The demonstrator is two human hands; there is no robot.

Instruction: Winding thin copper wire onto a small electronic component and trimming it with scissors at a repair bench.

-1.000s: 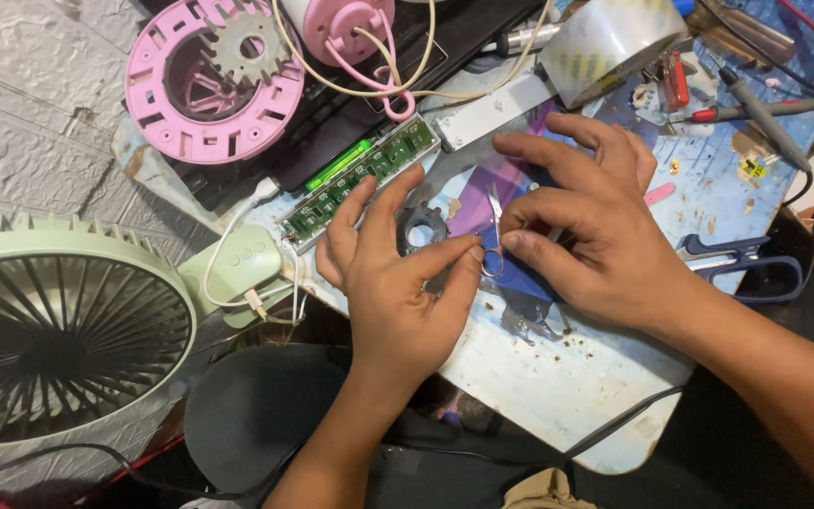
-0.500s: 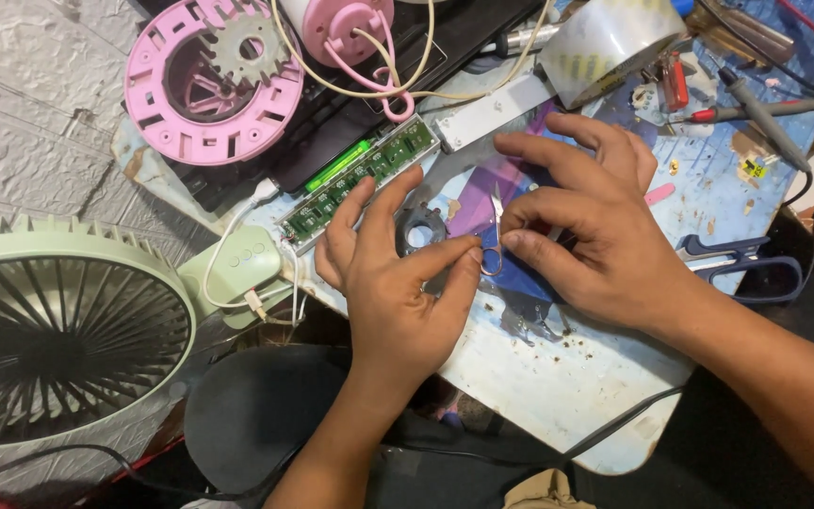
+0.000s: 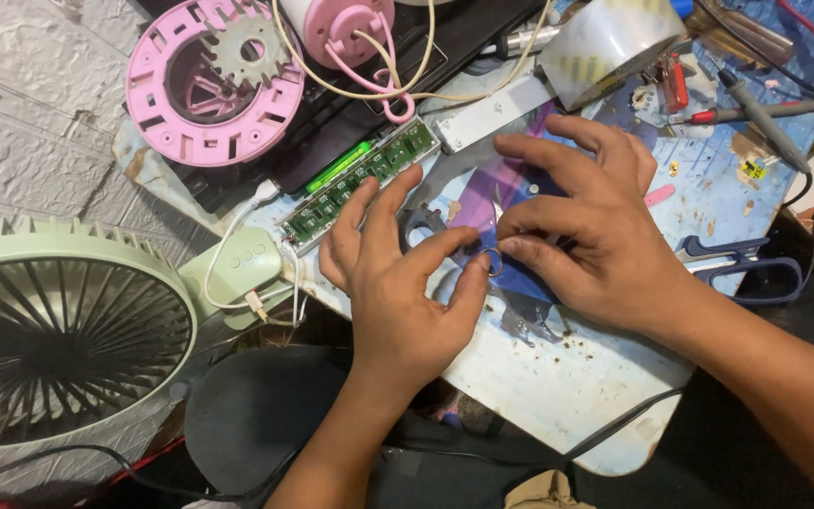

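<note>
Both hands pinch a small metal ring (image 3: 492, 264) — left hand (image 3: 398, 283), right hand (image 3: 595, 236) — fitting step; next calls for fine alignment above desk (image 3: 558, 377).

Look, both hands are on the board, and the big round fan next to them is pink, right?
Not quite. In the head view, both the left hand and right hand are on the board, but the big round fan beside them is pale green.
</note>
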